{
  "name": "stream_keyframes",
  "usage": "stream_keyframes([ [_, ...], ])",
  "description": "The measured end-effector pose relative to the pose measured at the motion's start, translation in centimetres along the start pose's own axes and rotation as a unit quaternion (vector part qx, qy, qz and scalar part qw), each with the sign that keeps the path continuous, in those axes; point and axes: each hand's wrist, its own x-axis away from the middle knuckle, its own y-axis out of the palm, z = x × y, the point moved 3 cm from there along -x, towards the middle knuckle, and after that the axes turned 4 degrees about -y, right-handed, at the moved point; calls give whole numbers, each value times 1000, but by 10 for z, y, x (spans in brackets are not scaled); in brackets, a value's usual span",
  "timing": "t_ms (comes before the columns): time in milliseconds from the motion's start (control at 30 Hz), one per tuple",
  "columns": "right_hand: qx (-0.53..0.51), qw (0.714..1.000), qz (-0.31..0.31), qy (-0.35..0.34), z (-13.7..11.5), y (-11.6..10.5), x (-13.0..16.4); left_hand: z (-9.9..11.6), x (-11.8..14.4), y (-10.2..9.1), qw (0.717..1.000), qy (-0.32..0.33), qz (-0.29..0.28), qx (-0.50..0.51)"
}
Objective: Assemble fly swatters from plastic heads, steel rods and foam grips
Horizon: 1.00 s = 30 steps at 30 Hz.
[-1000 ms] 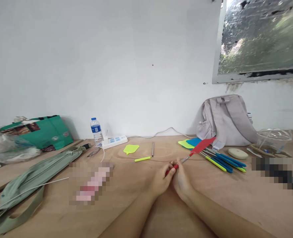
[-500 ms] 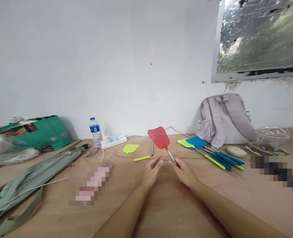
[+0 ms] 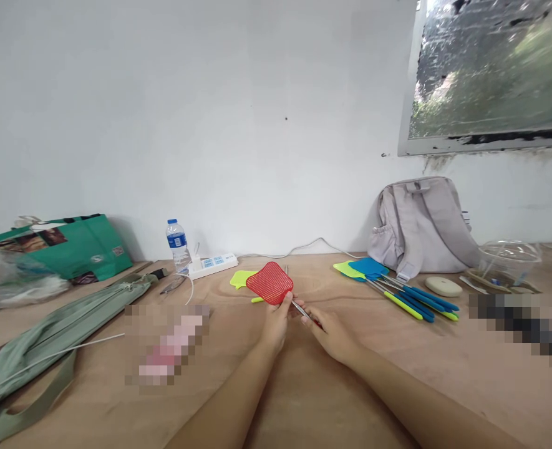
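Note:
A red fly swatter (image 3: 270, 282) is held over the middle of the wooden table (image 3: 304, 399). My left hand (image 3: 276, 324) pinches the lower edge of its red mesh head. My right hand (image 3: 332, 333) grips the thin metal shaft near the red handle, which is mostly hidden in my palm. Behind the red head lie a loose yellow-green swatter head (image 3: 239, 277), a yellow-green handle piece (image 3: 257, 300) and a metal rod (image 3: 285, 269).
Several blue and yellow-green fly swatters (image 3: 397, 293) lie in a pile to the right, in front of a grey backpack (image 3: 420, 227). A water bottle (image 3: 177, 244) and a power strip (image 3: 213, 265) stand at the back. A green bag (image 3: 65, 246) sits far left.
The red swatter head has swung left and down from upright to near the yellow-green pieces. My left hand, open half a second ago, now pinches the mesh head.

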Motion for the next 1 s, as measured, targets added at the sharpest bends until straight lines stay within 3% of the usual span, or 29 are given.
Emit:
stream_keyframes([
  [333, -16, 999, -27, -33, -11, -1, -7, 5, -1, -4, 999, -22, 33, 9],
  [433, 3, 998, -53, -23, -4, -3, -3, 16, -10, -20, 996, -10, 79, 41],
  [500, 16, 996, -89, -24, 1, -6, 1, 30, -17, -37, 987, 20, 143, 75],
  [567, 30, 993, -111, -33, 4, -10, 2, 42, -24, -50, 986, 18, 148, 74],
  [667, 57, 993, -96, -35, 7, -17, 0, 51, -28, -58, 986, 37, 140, 84],
  [800, 74, 993, -91, -18, 15, -19, -3, 45, -23, -52, 985, 63, 94, 130],
  [1000, 104, 993, -51, 7, 22, -16, 0, 17, -6, -21, 971, -17, 38, 234],
])
